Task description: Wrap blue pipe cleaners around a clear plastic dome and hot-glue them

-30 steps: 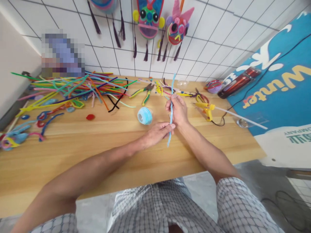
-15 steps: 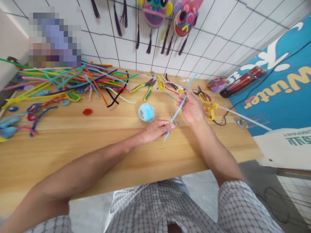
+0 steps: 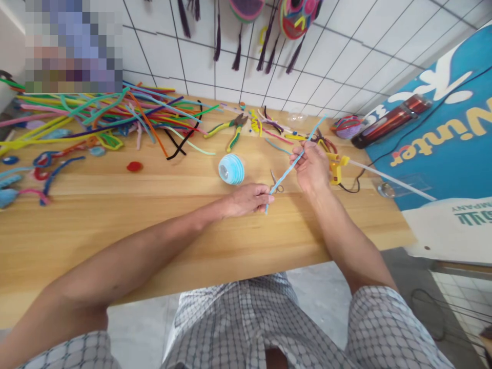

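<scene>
A light blue pipe cleaner (image 3: 289, 169) slants from lower left to upper right above the wooden table (image 3: 115, 215). My left hand (image 3: 248, 199) pinches its lower end. My right hand (image 3: 312, 166) is closed round its middle, and the upper end sticks out past it. Small scissors (image 3: 275, 183) lie on the table just under the pipe cleaner between my hands. A ball wound with blue and white stripes (image 3: 231, 169) sits to the left of my hands.
A heap of coloured pipe cleaners (image 3: 100, 120) covers the back left of the table. Pliers (image 3: 230, 130) lie behind the ball. A yellow glue gun (image 3: 336, 166) with a cord lies right of my right hand. Bent pieces (image 3: 34, 174) lie at the left edge.
The pipe cleaner has tilted from upright to a slant, its top swinging right. My right hand has moved right along it. My left hand has stayed at the lower end.
</scene>
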The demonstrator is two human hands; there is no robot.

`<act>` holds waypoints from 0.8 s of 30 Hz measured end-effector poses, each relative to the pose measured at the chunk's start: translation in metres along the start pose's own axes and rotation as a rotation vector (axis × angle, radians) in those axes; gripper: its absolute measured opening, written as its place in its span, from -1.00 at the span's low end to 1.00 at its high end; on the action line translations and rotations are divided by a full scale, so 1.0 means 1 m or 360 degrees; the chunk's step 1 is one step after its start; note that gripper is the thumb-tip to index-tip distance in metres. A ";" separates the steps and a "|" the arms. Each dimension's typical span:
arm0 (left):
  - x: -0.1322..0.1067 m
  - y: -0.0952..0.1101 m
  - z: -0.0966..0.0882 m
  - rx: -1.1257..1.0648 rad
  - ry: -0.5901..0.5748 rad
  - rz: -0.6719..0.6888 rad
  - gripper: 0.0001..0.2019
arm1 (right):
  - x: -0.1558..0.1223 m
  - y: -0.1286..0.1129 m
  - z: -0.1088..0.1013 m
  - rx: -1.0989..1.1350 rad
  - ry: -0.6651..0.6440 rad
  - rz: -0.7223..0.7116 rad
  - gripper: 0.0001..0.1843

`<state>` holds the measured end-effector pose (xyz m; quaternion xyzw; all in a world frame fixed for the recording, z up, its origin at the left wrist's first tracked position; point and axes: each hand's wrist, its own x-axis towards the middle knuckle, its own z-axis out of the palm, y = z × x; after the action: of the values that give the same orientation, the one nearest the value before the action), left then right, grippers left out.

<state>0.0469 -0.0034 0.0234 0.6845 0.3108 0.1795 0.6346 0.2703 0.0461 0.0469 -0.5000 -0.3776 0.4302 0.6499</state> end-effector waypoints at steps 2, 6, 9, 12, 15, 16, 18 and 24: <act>0.000 -0.002 0.000 0.0059 -0.0012 -0.0008 -0.61 | 0.004 0.004 -0.003 -0.0016 -0.0025 -0.0034 -0.69; -0.001 -0.002 0.001 0.0057 0.0000 -0.0023 -0.62 | -0.002 0.001 -0.012 -0.0424 -0.0103 -0.0132 -0.59; -0.003 0.000 0.001 0.0137 0.0047 0.0037 -0.62 | -0.029 -0.012 -0.019 -0.1056 -0.0002 -0.0858 -0.57; -0.002 0.003 0.001 0.0262 0.0022 0.0129 -0.61 | -0.062 -0.026 -0.017 -0.1492 -0.0464 -0.1301 -0.57; -0.001 0.005 0.004 0.0350 0.0089 0.0086 -0.71 | -0.078 -0.029 -0.007 -0.1743 -0.1198 -0.1304 -0.68; -0.001 0.006 0.005 0.0382 0.0145 0.0063 -0.76 | -0.079 -0.028 -0.004 -0.1803 -0.1335 -0.1300 -0.69; -0.001 0.007 0.008 0.0462 0.0257 0.0049 -0.85 | -0.074 -0.023 -0.002 -0.1911 -0.1433 -0.1305 -0.68; -0.007 0.016 0.006 0.0721 0.0216 0.0053 -0.81 | -0.058 -0.016 -0.011 -0.1907 -0.1414 -0.1272 -0.67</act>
<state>0.0490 -0.0128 0.0395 0.8007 0.3737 0.1612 0.4396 0.2636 -0.0143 0.0565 -0.3733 -0.9106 0.0518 0.1694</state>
